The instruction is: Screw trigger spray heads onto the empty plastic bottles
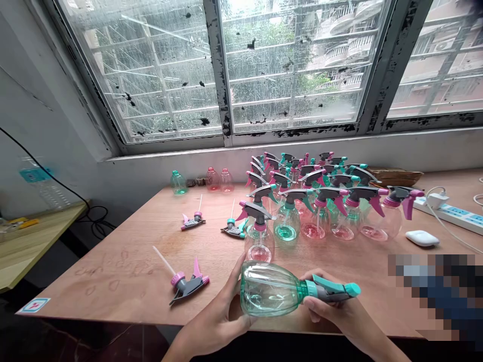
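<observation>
A clear green spray bottle [269,289] lies sideways in the air over the table's front edge, its base to the left. My left hand [217,319] is closed around the base, thumb below and fingers behind. At the neck, my right hand [334,314] grips the teal collar of the grey and teal spray head [334,290], which sits on the bottle. Left of my hands lies a loose pink and grey spray head [187,285] with its tube. Just behind the held bottle stands a pink spray bottle [259,244].
Several pink and green spray bottles [315,221] stand in rows on the table [128,266]. Behind lie a pink spray head [193,221] and a teal one [234,229]. Headless bottles [178,183] stand at back left. A white case [422,238] and power strip [453,213] are right.
</observation>
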A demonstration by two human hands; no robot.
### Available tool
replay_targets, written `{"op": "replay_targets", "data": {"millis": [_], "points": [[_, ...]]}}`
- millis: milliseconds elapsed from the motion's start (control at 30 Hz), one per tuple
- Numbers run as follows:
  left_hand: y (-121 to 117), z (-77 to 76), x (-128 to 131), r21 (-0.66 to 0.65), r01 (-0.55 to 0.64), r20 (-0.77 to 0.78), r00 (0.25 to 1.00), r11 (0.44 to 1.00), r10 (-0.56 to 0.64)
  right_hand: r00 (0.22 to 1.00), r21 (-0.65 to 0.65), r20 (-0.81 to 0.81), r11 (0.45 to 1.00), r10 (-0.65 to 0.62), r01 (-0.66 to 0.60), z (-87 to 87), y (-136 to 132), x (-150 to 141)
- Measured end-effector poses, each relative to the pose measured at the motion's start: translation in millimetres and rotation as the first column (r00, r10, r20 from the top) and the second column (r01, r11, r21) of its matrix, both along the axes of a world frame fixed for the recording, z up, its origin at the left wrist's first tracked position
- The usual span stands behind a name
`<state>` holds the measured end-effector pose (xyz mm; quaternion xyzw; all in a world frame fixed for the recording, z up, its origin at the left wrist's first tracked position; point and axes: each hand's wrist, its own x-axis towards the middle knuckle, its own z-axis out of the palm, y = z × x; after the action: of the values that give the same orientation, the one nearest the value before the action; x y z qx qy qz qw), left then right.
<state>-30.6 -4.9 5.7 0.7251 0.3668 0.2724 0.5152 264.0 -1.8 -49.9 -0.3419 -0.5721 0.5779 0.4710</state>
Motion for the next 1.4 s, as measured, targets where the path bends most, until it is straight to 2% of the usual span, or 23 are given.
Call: {"op": "replay_targets", "data": {"millis": [367,567,767,1000,1200,1400], "points": [[2.8,-4.8,-3.3,-0.009,0.003,0.003,1.000,1.000,-0.003,1.000,0.003,-0.030,1.000,-0.004,0.004,1.0,-1.1,0.3],[3.0,-6.9,-3.0,-0.017,-0.004,0.027,1.000,1.000,0.005,0.998,0.012,-0.001,0.998,-0.064,0.064,1.9,-1.9,-1.5],[4.3,-6.3,-3.1,-0.080,-0.002,0.057,0.998,0.997,0.007,0.999,0.005,0.007,0.999,-0.040,0.040,3.7,-1.9,-1.1],[3.6,-4.3,-2.8,-0.049,-0.011,0.022,1.000,0.999,0.012,1.000,0.019,-0.024,1.000,-0.003,0.003,4.5,-0.8,1.1],[3.9,-5.7,-2.8,-0.081,-0.004,0.040,0.999,0.997,0.008,1.000,0.009,-0.011,1.000,-0.004,0.004,5.7,-0.8,0.9],[5.1,-6.9,-4.9,-0.056,0.003,0.058,0.998,0.998,0.000,0.998,0.013,0.010,0.998,-0.057,0.057,5.8,-2.5,0.2]]}}
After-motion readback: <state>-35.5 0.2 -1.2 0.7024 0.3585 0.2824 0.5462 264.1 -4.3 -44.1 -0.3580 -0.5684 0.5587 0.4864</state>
